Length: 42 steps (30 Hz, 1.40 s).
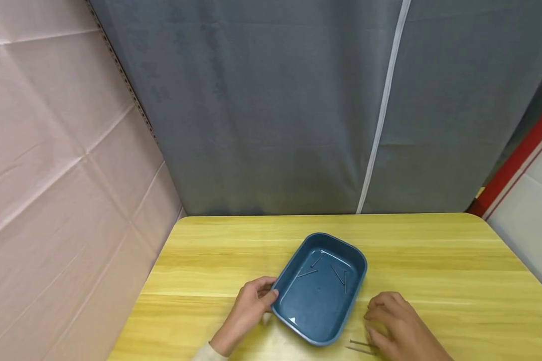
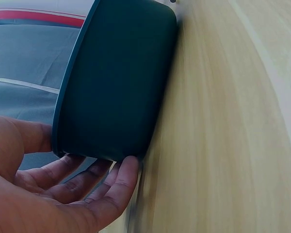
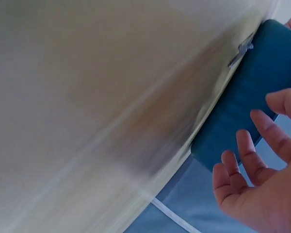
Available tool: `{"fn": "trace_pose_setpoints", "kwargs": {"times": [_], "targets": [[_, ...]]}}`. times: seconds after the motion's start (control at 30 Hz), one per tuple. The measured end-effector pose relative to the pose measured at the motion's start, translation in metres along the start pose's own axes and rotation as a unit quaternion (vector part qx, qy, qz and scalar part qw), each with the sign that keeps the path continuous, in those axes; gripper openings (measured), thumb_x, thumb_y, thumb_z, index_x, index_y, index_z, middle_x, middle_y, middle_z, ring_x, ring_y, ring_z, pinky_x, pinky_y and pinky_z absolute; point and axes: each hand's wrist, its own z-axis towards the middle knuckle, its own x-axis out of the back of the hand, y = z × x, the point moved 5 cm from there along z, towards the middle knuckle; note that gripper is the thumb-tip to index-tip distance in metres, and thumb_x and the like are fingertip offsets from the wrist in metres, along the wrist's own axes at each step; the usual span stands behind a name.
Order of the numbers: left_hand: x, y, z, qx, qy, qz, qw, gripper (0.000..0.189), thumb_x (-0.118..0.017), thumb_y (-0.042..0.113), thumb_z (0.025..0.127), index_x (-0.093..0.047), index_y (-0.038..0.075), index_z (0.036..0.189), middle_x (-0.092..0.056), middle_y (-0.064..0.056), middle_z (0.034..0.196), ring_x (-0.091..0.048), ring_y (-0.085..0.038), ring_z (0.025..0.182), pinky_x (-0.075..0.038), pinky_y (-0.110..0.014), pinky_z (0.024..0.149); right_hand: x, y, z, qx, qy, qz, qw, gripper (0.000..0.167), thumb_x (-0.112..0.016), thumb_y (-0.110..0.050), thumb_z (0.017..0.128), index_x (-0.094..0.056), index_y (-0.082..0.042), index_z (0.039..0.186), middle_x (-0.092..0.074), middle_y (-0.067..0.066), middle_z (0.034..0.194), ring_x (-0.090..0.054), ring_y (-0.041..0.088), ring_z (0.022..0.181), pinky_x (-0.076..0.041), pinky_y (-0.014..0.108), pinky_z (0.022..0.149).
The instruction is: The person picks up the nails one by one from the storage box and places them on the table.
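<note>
Blue plastic tray (image 1: 298,311), rounded corners, thin nails (image 1: 339,275) inside

A: How much of the right hand (image 1: 399,326) shows from the head view?

B: The wrist runs off the bottom edge, and the curled fingers cover the ends of the nails (image 1: 361,347) at the table's (image 1: 456,271) near edge.

A: And the left hand (image 1: 248,311)?

B: Its fingertips are hidden behind the tray (image 1: 293,265) wall. In the wrist views the table is smeared with blur, and the tray is cut off by the edges.
</note>
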Motion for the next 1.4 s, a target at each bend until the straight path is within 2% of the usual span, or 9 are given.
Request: {"fn": "trace_pose_setpoints", "kwargs": {"times": [0.2, 0.3, 0.57, 0.9, 1.0, 1.1, 1.2, 1.27, 1.4], "targets": [[-0.001, -0.002, 0.0, 0.004, -0.001, -0.001, 1.0, 0.035, -0.068, 0.006, 0.105, -0.068, -0.011, 0.136, -0.074, -0.019, 0.118, -0.073, -0.031, 0.107, -0.067, -0.03, 0.076, 0.005, 0.002, 0.014, -0.098, 0.018, -0.003, 0.995, 0.032, -0.094, -0.004, 0.075, -0.081, -0.021, 0.099, -0.066, -0.01, 0.114, -0.057, 0.011, 0.108, -0.039, 0.005, 0.098], [-0.001, -0.003, 0.0, 0.003, -0.002, -0.004, 1.0, 0.035, -0.068, 0.006, 0.105, -0.068, -0.011, 0.136, -0.074, -0.019, 0.118, -0.073, -0.031, 0.107, -0.067, -0.03, 0.076, 0.006, 0.007, 0.02, -0.127, 0.04, 0.004, 0.9911, 0.036, -0.095, 0.0, 0.075, -0.081, -0.017, 0.104, -0.069, -0.005, 0.117, -0.056, 0.011, 0.112, -0.037, 0.003, 0.1], [-0.001, -0.004, -0.002, 0.002, 0.0, -0.002, 1.0, 0.035, -0.068, 0.007, 0.105, -0.068, -0.01, 0.135, -0.075, -0.019, 0.118, -0.074, -0.032, 0.106, -0.066, -0.03, 0.076, 0.003, 0.024, 0.036, -0.146, 0.077, 0.031, 0.9858, 0.041, -0.091, 0.003, 0.08, -0.079, -0.004, 0.118, -0.07, 0.005, 0.122, -0.059, 0.018, 0.115, -0.03, 0.002, 0.108], [-0.001, -0.004, -0.002, -0.001, 0.002, -0.005, 1.0, 0.034, -0.067, 0.007, 0.106, -0.068, -0.01, 0.136, -0.075, -0.019, 0.118, -0.074, -0.033, 0.107, -0.067, -0.031, 0.077, -0.007, 0.039, 0.047, -0.187, 0.045, 0.037, 0.9805, 0.045, -0.09, -0.008, 0.09, -0.075, -0.003, 0.132, -0.066, 0.009, 0.13, -0.066, 0.032, 0.114, -0.034, 0.003, 0.1], [-0.002, -0.004, -0.002, 0.001, 0.003, -0.005, 1.0, 0.035, -0.068, 0.008, 0.105, -0.069, -0.01, 0.135, -0.075, -0.018, 0.117, -0.074, -0.032, 0.107, -0.067, -0.031, 0.077, -0.01, 0.044, 0.048, -0.195, 0.028, 0.039, 0.9797, 0.048, -0.09, -0.011, 0.092, -0.073, -0.003, 0.136, -0.065, 0.011, 0.133, -0.066, 0.032, 0.114, -0.044, 0.011, 0.095], [-0.002, -0.005, -0.002, 0.002, 0.005, -0.006, 1.0, 0.035, -0.069, 0.008, 0.105, -0.069, -0.01, 0.135, -0.075, -0.018, 0.117, -0.073, -0.032, 0.107, -0.066, -0.031, 0.076, -0.011, 0.047, 0.049, -0.204, 0.01, 0.045, 0.9779, 0.053, -0.089, -0.013, 0.093, -0.07, -0.002, 0.141, -0.065, 0.013, 0.135, -0.068, 0.032, 0.112, -0.057, 0.027, 0.089], [-0.002, -0.005, 0.0, 0.0, 0.005, -0.005, 1.0, 0.035, -0.069, 0.008, 0.104, -0.069, -0.009, 0.135, -0.075, -0.017, 0.116, -0.073, -0.031, 0.106, -0.066, -0.031, 0.075, -0.013, 0.05, 0.05, -0.219, -0.016, 0.061, 0.9735, 0.056, -0.086, -0.015, 0.097, -0.066, -0.001, 0.147, -0.067, 0.013, 0.136, -0.068, 0.03, 0.112, -0.063, 0.044, 0.087], [-0.002, -0.005, 0.0, 0.0, 0.005, 0.0, 1.0, 0.035, -0.069, 0.008, 0.104, -0.07, -0.009, 0.134, -0.075, -0.016, 0.116, -0.073, -0.031, 0.106, -0.066, -0.03, 0.075, -0.014, 0.052, 0.05, -0.232, -0.037, 0.074, 0.969, 0.058, -0.083, -0.017, 0.1, -0.063, -0.001, 0.151, -0.068, 0.013, 0.136, -0.069, 0.029, 0.114, -0.064, 0.048, 0.088], [0.0, -0.002, -0.001, -0.002, 0.004, 0.003, 1.0, 0.034, -0.069, 0.007, 0.104, -0.07, -0.009, 0.134, -0.076, -0.017, 0.116, -0.074, -0.031, 0.106, -0.066, -0.029, 0.075, -0.015, 0.054, 0.051, -0.249, -0.069, 0.096, 0.9613, 0.06, -0.079, -0.02, 0.104, -0.057, 0.0, 0.156, -0.07, 0.013, 0.135, -0.069, 0.025, 0.112, -0.063, 0.046, 0.089]]}}
